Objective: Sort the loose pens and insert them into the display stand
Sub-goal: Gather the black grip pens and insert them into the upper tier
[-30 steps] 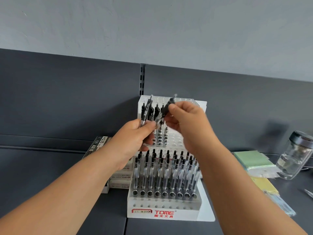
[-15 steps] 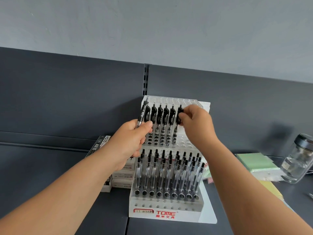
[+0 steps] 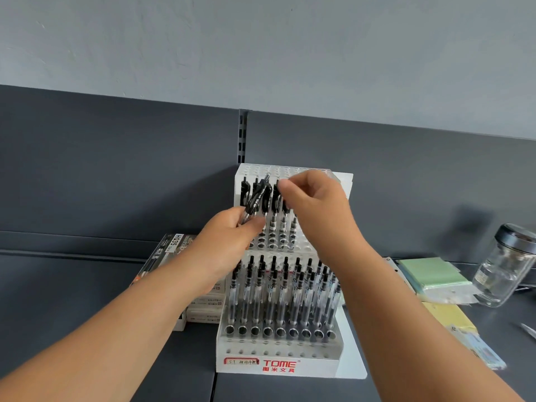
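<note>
A white tiered display stand (image 3: 313, 364) marked TOME stands on the dark shelf. Its lower tier holds several clear pens (image 3: 278, 294). Several black-clipped pens (image 3: 275, 203) stand in the upper tier. My left hand (image 3: 229, 242) grips one loose black pen (image 3: 256, 198), which tilts up to the right in front of the upper tier's left side. My right hand (image 3: 316, 210) hovers before the upper tier with thumb and forefinger close together beside a standing pen's top. I see nothing held in it.
Stacked pen boxes (image 3: 174, 248) lie left of the stand, behind my left forearm. To the right are a green note pad (image 3: 432, 274), a yellow pad (image 3: 446, 317) and a glass jar (image 3: 504, 265) with a dark lid. A dark back panel rises behind the stand.
My right hand set its pen into the upper tier, let go and moved left towards the left hand. The left hand's pen now tilts more to the right.
</note>
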`<state>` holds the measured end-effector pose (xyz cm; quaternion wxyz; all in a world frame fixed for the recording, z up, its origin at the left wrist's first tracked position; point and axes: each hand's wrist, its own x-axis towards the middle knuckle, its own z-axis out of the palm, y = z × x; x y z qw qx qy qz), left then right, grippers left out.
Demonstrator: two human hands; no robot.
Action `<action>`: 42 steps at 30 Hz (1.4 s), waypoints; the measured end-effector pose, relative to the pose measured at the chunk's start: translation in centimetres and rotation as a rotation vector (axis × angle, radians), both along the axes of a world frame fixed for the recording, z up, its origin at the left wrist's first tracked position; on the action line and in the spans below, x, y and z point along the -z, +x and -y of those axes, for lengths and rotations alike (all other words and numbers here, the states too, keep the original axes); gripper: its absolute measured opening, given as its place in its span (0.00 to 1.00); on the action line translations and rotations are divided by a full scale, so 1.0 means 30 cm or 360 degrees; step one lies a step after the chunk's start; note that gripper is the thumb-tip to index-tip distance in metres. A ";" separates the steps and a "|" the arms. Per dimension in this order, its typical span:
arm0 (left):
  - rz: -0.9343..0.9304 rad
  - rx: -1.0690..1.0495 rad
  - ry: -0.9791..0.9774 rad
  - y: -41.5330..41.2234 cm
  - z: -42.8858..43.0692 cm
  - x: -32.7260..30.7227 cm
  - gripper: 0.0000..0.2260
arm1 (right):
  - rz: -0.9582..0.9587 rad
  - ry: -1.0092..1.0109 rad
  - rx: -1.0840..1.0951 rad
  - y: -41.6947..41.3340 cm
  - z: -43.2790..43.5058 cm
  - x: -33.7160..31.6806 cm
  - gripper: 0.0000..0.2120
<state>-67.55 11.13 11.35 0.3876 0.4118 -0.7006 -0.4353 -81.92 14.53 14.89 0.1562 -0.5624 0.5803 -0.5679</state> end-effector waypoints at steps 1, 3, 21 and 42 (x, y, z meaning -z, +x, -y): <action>0.0017 0.0009 -0.0053 -0.009 -0.003 -0.001 0.18 | 0.0129 0.0077 -0.0155 0.014 -0.005 -0.004 0.07; 0.0022 0.0045 -0.0083 -0.024 -0.011 -0.007 0.15 | 0.0346 0.0192 -0.0366 0.019 -0.009 -0.005 0.06; -0.0167 0.0095 -0.0210 -0.098 -0.043 -0.027 0.10 | 0.1063 0.0169 -0.0493 -0.057 -0.054 -0.012 0.10; 0.1227 -0.0126 -0.0547 -0.032 -0.008 0.040 0.24 | -0.0008 -0.0129 0.0275 -0.187 0.053 -0.028 0.04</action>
